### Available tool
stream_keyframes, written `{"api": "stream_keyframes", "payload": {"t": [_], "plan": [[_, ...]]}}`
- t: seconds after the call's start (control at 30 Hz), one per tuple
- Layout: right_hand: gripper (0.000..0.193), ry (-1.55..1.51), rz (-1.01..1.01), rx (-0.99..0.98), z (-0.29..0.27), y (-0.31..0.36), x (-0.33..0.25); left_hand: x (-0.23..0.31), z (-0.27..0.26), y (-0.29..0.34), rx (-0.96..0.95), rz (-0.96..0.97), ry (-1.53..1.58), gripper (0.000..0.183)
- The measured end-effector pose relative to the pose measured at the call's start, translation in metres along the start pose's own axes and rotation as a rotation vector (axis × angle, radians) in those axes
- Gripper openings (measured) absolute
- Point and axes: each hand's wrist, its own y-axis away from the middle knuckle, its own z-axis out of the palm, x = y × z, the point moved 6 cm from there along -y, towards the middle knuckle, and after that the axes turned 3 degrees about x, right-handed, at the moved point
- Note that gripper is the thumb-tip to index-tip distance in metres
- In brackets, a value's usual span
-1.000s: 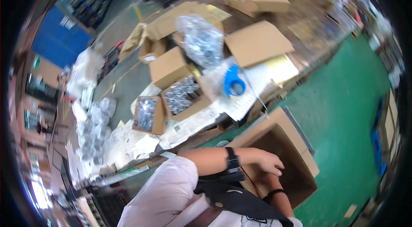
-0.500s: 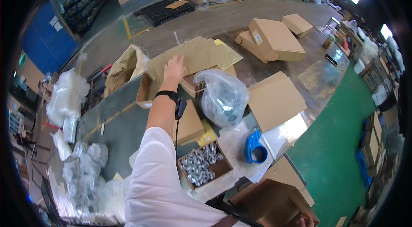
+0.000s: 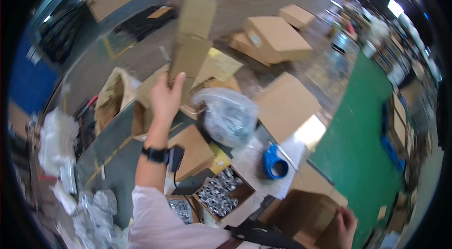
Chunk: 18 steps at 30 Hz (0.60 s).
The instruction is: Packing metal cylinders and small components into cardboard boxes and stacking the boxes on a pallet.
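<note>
Over table: one cardboard strip in left of two hands.

White sleeve, black wristband, thin cable

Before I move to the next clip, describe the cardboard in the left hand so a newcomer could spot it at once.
Find the big workbench, then the person's left hand stretched out over it. From that hand rises a long brown piece of cardboard, creased across its middle. Unlike the yellowish sheet and the carton lying nearby, it stands nearly upright.
</note>
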Motion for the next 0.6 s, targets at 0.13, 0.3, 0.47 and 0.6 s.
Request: {"api": "stream_keyframes", "payload": {"t": [0.13,0.3,0.47,0.6], "plan": [[0.091,-0.523,-0.252,-0.173,0.05,-0.028,-0.096,0.177,0.001,0.107,-0.305,0.04,0.376,0.022],[0.114,-0.676,-0.289,-0.031,0.039,-0.027,-0.057,0.321,0.058,0.299,-1.03,0.493,0.733,0.048],[0.102,-0.518,-0.207,-0.487,-0.028,0.003,0.015,0.359,0.109,0.363,-1.497,-0.118,1.232,0.089],[0.096,-0.771,-0.136,-0.51,-0.055,0.017,0.069,0.387,0.138,0.419,-1.691,-0.426,1.121,0.089]]}}
